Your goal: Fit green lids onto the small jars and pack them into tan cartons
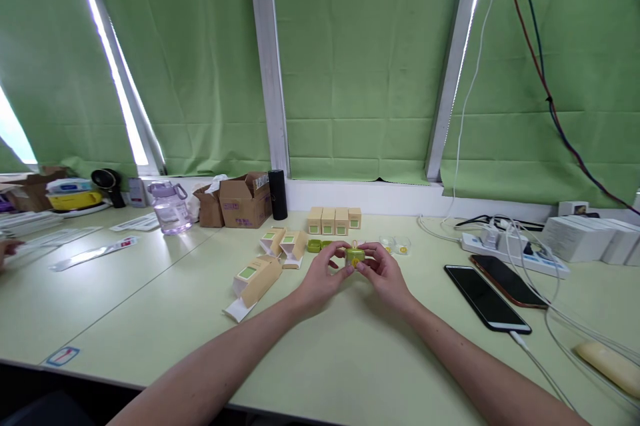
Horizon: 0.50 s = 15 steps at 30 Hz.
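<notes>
A small glossy green case (355,257) with a yellow emblem on its front and a loop on top is held up just over the table. My left hand (325,274) pinches its left side between thumb and fingers. Its right side is gripped by my right hand (386,275) in the same way. Behind my left hand sit more small green cases (315,246), partly hidden. Clear plastic shells (402,247) with yellow pieces inside lie beyond my right hand. Opened cardboard boxes (259,277) with green labels rest to the left.
Closed small boxes (328,221) stand in a row at the back. Phones (486,298), a power strip (515,255) and loose cables are on the right. Further left are a brown carton (245,203), a black cylinder (277,195) and a purple bottle (171,209). Another person's hand (9,249) shows at the left edge.
</notes>
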Each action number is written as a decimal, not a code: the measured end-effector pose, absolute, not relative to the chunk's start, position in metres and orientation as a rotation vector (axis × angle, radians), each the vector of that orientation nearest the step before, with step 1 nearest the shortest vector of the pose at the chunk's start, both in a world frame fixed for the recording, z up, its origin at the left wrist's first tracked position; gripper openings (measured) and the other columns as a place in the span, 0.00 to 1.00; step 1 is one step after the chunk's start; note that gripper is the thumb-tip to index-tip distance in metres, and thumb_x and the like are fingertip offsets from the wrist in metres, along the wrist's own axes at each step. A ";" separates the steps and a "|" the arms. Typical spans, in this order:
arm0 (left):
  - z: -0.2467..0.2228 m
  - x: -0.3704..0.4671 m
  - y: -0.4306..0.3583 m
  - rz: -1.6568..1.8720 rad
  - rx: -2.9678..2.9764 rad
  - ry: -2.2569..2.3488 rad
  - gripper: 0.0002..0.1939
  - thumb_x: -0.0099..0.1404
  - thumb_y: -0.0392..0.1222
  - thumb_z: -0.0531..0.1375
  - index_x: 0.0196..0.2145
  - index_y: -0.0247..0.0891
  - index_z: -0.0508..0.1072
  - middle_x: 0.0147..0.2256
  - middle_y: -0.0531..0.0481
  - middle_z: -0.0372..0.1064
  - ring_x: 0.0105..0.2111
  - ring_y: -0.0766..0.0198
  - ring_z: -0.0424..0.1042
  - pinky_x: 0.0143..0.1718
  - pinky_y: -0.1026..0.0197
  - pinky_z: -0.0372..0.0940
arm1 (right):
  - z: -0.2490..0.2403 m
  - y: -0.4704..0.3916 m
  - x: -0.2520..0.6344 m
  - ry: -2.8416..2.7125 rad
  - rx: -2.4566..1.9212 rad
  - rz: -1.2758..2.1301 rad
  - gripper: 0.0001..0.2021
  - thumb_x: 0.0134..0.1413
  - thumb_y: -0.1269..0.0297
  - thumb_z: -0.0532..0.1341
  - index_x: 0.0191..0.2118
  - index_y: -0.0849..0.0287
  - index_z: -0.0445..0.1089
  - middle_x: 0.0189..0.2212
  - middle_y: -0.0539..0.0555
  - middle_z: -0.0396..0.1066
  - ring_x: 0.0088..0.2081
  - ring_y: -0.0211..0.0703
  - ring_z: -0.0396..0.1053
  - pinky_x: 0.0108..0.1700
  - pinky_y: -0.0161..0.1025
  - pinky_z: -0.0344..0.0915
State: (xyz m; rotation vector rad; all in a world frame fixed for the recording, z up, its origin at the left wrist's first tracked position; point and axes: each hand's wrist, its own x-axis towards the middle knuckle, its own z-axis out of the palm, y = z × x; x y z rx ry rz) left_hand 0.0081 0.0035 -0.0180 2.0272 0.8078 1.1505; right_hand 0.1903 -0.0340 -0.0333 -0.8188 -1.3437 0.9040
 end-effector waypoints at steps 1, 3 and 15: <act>-0.018 0.008 0.004 1.151 2.031 0.811 0.22 0.66 0.50 0.65 0.56 0.46 0.71 0.56 0.44 0.70 0.52 0.54 0.70 0.50 0.53 0.67 | -0.032 -0.034 0.190 -1.335 -0.822 0.903 0.20 0.52 0.50 0.72 0.47 0.49 0.69 0.46 0.54 0.73 0.42 0.48 0.75 0.47 0.47 0.70; -0.017 0.007 0.005 1.157 2.039 0.812 0.22 0.65 0.48 0.66 0.55 0.46 0.72 0.56 0.45 0.70 0.52 0.55 0.70 0.51 0.53 0.67 | -0.029 -0.035 0.190 -1.321 -0.820 0.904 0.20 0.50 0.49 0.73 0.45 0.50 0.69 0.43 0.54 0.74 0.42 0.48 0.75 0.46 0.48 0.71; -0.014 0.009 0.005 1.279 2.003 0.793 0.28 0.63 0.45 0.68 0.59 0.44 0.67 0.48 0.45 0.75 0.48 0.56 0.75 0.50 0.53 0.68 | -0.024 -0.039 0.188 -1.069 -0.582 1.222 0.22 0.53 0.52 0.72 0.50 0.51 0.69 0.42 0.55 0.80 0.42 0.51 0.78 0.49 0.52 0.72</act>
